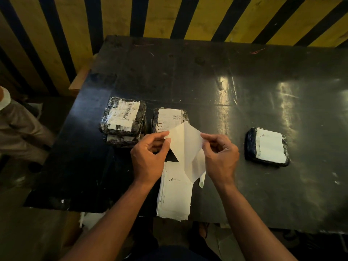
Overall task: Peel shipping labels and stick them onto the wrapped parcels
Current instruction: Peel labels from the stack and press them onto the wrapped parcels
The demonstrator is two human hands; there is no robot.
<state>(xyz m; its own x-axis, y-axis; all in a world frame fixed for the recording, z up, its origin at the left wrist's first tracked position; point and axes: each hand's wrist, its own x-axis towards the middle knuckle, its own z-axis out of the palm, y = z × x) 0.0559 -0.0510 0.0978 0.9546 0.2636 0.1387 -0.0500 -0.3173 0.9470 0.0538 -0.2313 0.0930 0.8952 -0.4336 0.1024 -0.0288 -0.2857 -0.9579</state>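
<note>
- A person is standing at a dark, glossy black tabletop, seen from above, with both bare forearms reaching forward.
- The left hand is pinching the left edge of a white paper label sheet between thumb and curled fingers.
- The right hand is pinching the sheet's right edge the same way, so the sheet is being held up between both hands, bent into a peak above the tabletop.
- A pile of white printed label sheets is lying flat just below the hands, near the tabletop's front edge.
- A stack of black plastic-wrapped parcels bearing a white barcode label is sitting beyond the left hand.
- A second black wrapped parcel with a white label is sitting beside that stack, partly behind the raised sheet.
- A third labelled black parcel is lying apart on the right.
- A yellow-and-black striped wall is rising behind the tabletop.
</note>
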